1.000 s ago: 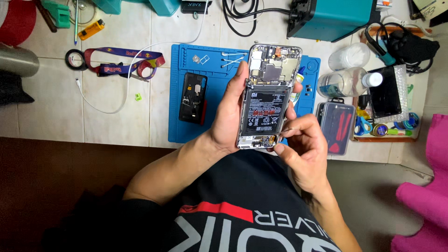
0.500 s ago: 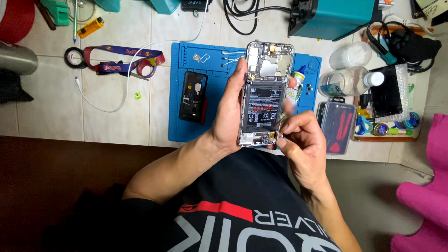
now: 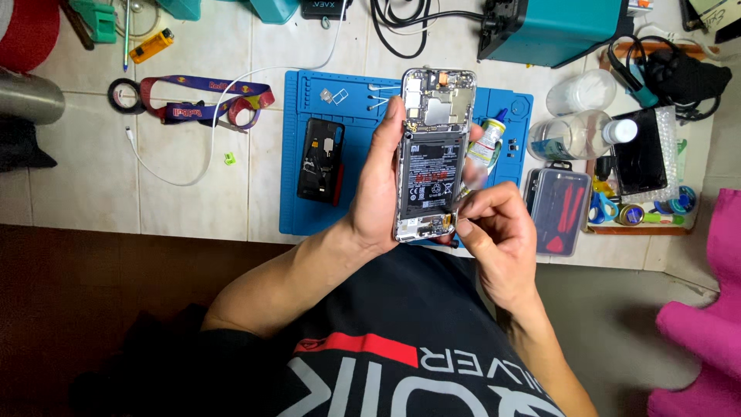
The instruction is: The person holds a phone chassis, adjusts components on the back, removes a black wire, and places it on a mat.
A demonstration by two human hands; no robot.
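Spreading under everything is the tiled worktop [image 3: 93,177], and on it the blue mat [image 3: 309,208], with a teal machine [image 3: 556,27] at about one o'clock from the mat's middle. A dark back cover [image 3: 320,161] lies flat on the mat at nine o'clock from the raised phone, well apart from both hands. At three o'clock stand a clear tool case [image 3: 559,212] with red pieces inside and a clear bottle [image 3: 575,135] on its side; a small glue bottle [image 3: 488,143] sits just beside the phone's right edge.

The opened phone [image 3: 432,154] is held up above the mat, its long axis running twelve to six, camera end at twelve, battery showing in the middle. The left hand [image 3: 378,193] wraps it from the nine o'clock side, fingers curled round the edge in a firm hold. The right hand [image 3: 494,232] sits at about five o'clock from the phone's middle, fingers pinched narrow on a thin tool [image 3: 461,196], possibly tweezers, though it is too small to be sure. Its tip points toward ten o'clock and meets the phone's lower end, by the small board [image 3: 428,224] under the battery. So the spot being worked lies up and left of the right fingers, and the right hand is the nearer of the two to it.
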